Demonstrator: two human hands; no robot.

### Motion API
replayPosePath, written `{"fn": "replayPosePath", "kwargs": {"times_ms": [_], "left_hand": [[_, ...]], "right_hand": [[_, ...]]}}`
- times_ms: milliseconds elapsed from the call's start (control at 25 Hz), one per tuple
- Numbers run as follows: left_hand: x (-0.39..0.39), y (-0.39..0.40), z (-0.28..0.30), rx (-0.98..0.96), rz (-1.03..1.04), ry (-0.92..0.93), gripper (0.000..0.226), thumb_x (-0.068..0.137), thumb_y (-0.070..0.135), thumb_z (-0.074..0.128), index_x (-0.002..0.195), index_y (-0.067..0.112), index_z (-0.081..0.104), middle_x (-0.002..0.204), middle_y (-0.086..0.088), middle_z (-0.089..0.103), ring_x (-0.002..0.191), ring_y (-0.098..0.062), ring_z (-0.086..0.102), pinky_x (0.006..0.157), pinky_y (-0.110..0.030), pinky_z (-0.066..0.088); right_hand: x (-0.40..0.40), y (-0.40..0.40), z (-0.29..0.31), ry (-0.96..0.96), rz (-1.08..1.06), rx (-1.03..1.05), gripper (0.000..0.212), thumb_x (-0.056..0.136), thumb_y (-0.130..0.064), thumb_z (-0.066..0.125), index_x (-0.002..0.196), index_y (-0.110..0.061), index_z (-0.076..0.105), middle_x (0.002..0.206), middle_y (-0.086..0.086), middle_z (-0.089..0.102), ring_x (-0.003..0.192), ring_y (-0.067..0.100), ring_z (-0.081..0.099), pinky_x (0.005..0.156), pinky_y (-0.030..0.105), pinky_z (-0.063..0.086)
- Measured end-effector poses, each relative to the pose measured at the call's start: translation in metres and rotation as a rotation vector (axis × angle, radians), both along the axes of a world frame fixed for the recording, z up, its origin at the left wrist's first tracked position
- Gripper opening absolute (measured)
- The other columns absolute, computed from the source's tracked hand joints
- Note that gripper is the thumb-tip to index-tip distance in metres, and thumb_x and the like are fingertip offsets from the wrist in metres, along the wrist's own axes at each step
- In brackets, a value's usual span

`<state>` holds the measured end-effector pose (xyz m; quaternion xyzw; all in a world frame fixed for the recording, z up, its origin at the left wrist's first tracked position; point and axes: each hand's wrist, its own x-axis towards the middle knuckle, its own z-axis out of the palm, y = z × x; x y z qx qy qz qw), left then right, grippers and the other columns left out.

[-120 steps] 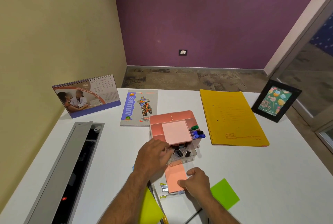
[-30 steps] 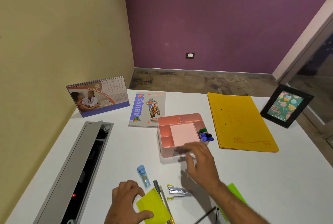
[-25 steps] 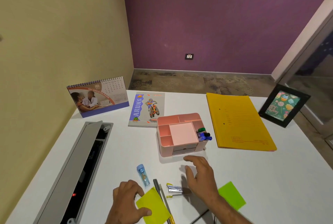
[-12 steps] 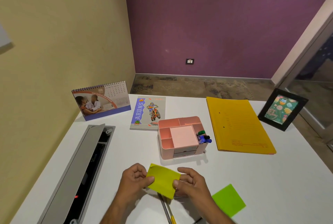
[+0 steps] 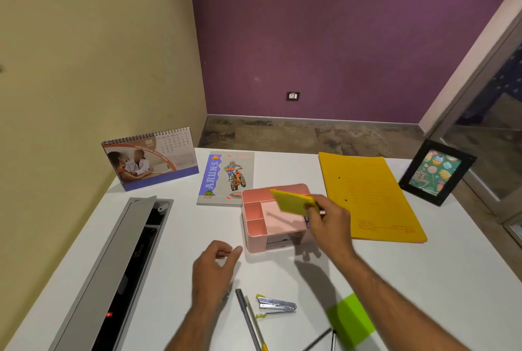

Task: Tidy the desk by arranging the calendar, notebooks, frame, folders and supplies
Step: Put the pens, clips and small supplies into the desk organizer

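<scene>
A yellow sticky-note pad (image 5: 293, 203) is pinched at its right end between the thumb and fingers of the right hand (image 5: 329, 222) and is held in the air just above the pink desk organiser (image 5: 255, 226), over the organiser's wide central compartment, where a pink pad already lies. The yellow pad is tilted, its long axis running roughly left to right across the organiser, its free end pointing left and slightly away from the person. The compartment lies directly below the pad, so the placing is judged to turn on a short lowering and a levelling of the pad so that its edges line up with the compartment walls. The left hand (image 5: 214, 268) hangs loosely curled over the white desk (image 5: 423, 280), near the organiser's front left corner, and nothing is held in it; the right hand is plainly the nearer one to the compartment. Near the desk's front edge a stapler (image 5: 275, 307), a grey pen (image 5: 247, 319) and a green sticky-note pad (image 5: 351, 319) are left to be put away.
</scene>
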<state>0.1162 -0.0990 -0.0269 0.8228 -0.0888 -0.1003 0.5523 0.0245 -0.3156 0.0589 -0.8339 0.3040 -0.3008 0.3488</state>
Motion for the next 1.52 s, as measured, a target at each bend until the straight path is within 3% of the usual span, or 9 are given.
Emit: {"fn": "replayPosePath", "kwargs": {"times_ms": [200,320,600,800,960,1080,1240,1360,1520], "left_hand": [[0.008,0.045,-0.047,0.618,-0.052,-0.230,0.048,0.087,0.065,0.048,0.117,0.030,0.059,0.119,0.009,0.063,0.120,-0.016,0.049,0.100,-0.040,0.036],[0.007,0.056,-0.069,0.783,-0.149,-0.123,0.077,0.086,0.076,0.024,0.148,0.030,0.032,0.160,0.005,0.024,0.148,-0.018,0.016,0.118,-0.047,0.010],[0.009,0.056,-0.083,0.949,-0.279,-0.133,0.101,0.068,0.091,-0.003,0.152,0.035,-0.012,0.146,0.012,-0.037,0.141,-0.013,-0.027,0.091,-0.039,-0.044],[0.011,0.057,-0.081,0.995,-0.341,-0.094,0.109,0.060,0.093,-0.011,0.150,0.033,-0.017,0.145,0.010,-0.039,0.135,-0.013,-0.032,0.087,-0.041,-0.046],[0.009,0.058,-0.078,1.002,-0.373,-0.072,0.107,0.059,0.092,-0.013,0.149,0.034,-0.020,0.141,0.010,-0.044,0.146,-0.021,-0.024,0.085,-0.041,-0.046],[0.008,0.055,-0.076,0.993,-0.370,-0.071,0.112,0.054,0.092,-0.017,0.150,0.034,-0.019,0.141,0.010,-0.044,0.147,-0.023,-0.021,0.088,-0.043,-0.044],[0.008,0.055,-0.077,0.964,-0.357,-0.072,0.110,0.054,0.091,-0.020,0.148,0.033,-0.022,0.143,0.009,-0.041,0.147,-0.023,-0.021,0.111,-0.054,-0.020],[0.007,0.055,-0.076,0.959,-0.354,-0.067,0.107,0.058,0.089,-0.018,0.149,0.033,-0.020,0.144,0.009,-0.040,0.147,-0.023,-0.022,0.114,-0.055,-0.015],[0.006,0.055,-0.076,0.975,-0.341,-0.050,0.096,0.073,0.086,-0.001,0.150,0.032,-0.018,0.155,0.006,-0.032,0.147,-0.023,-0.022,0.114,-0.055,-0.015]], "right_hand": [[0.037,-0.053,0.015,0.418,0.037,-0.443,0.028,0.090,-0.016,0.062,0.116,-0.019,0.070,0.111,0.002,0.073,0.102,0.026,0.060,0.078,0.033,0.049],[0.056,-0.058,0.014,0.704,0.161,-0.587,0.039,0.087,-0.010,0.059,0.125,-0.020,0.063,0.119,0.004,0.068,0.112,0.027,0.055,0.087,0.035,0.049],[0.073,-0.051,-0.009,0.800,0.273,-0.546,0.032,0.092,-0.017,0.058,0.124,-0.019,0.059,0.118,0.006,0.067,0.109,0.025,0.058,0.087,0.035,0.049],[0.052,-0.055,-0.017,0.563,0.248,-0.432,0.034,0.085,-0.011,0.064,0.118,-0.017,0.066,0.120,0.002,0.068,0.111,0.026,0.059,0.091,0.037,0.050],[-0.009,-0.051,-0.039,0.204,0.339,-0.426,0.012,0.076,-0.009,0.065,0.082,-0.018,0.066,0.079,-0.004,0.067,0.072,0.014,0.056,0.058,0.026,0.046],[-0.067,-0.045,-0.068,0.442,0.537,-0.348,0.008,0.074,-0.027,0.063,0.082,-0.025,0.064,0.079,-0.010,0.063,0.071,0.006,0.054,0.064,0.020,0.040],[-0.116,-0.051,-0.091,0.934,0.723,-0.261,0.052,0.063,-0.047,0.066,0.111,-0.031,0.057,0.106,-0.013,0.054,0.101,0.007,0.045,0.082,0.026,0.041],[-0.128,-0.056,-0.095,1.072,0.762,-0.303,0.071,0.053,-0.044,0.069,0.120,-0.033,0.046,0.114,-0.012,0.045,0.107,0.010,0.039,0.084,0.032,0.036],[-0.130,-0.059,-0.097,1.124,0.679,-0.243,0.061,0.048,-0.047,0.072,0.103,-0.034,0.048,0.108,-0.012,0.046,0.100,0.011,0.041,0.079,0.032,0.035]]}}
